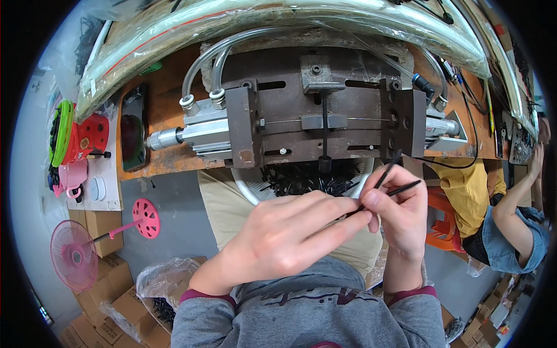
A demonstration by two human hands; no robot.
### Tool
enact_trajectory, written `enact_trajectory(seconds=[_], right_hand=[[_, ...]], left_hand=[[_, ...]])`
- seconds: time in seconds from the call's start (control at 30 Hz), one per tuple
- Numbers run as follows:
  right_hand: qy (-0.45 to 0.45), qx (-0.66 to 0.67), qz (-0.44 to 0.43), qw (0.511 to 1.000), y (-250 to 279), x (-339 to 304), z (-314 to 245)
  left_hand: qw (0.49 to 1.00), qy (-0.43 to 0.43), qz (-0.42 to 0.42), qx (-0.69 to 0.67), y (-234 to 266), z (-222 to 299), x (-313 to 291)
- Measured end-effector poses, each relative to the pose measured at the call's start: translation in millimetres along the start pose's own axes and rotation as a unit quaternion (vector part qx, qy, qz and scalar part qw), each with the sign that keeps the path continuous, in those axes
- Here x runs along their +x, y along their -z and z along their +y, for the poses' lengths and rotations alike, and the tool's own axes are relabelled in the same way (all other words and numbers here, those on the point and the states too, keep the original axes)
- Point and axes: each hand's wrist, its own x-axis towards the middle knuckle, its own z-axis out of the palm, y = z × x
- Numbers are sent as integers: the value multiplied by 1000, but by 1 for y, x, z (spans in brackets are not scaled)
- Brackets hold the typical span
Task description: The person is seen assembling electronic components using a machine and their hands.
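Observation:
Two thin black rods stick out between the fingers of my right hand, which is closed in a pinch on them. My left hand reaches across from the left, its fingertips meeting the right thumb and pressed around the lower part of the rods. Beyond the hands stands a dark metal clamping fixture. A black rod with a thick end lies upright in view between its two grey jaws. Below the fixture, a white basin holds many loose black parts, partly covered by my hands.
Silver air cylinders with clear hoses flank the fixture on the wooden bench. A phone lies at its left. A pink fan and cardboard boxes stand at left. Another person's arm shows at right, near an orange stool.

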Motion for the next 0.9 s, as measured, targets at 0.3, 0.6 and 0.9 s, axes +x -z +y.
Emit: enact_trajectory(seconds=[0.3,0.6,0.9], right_hand=[[126,0,-2,992,-5,0,-2],[106,-46,33,993,2,-17,-18],[123,5,52,991,4,-1,-21]], left_hand=[[984,62,59,155,-6,-11,1],[960,61,23,271,-15,-13,12],[976,70,13,208,-3,-8,15]])
